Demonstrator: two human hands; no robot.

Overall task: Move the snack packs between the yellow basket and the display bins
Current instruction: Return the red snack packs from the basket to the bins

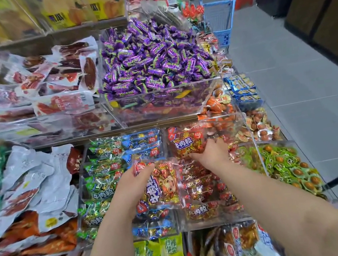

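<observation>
Hands full; left hand (133, 184) grips near red pack (162, 187); right hand (211, 154) clutches far red pack (187, 141)

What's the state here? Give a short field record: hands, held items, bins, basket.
left hand: grips a red snack pack, held above the bins
right hand: grips a second red pack near the back of the red-pack bin
neighbouring stock: green packs to the left, purple candies in the tier above
yellow basket: not in view
other: blue basket on the aisle floor
</observation>
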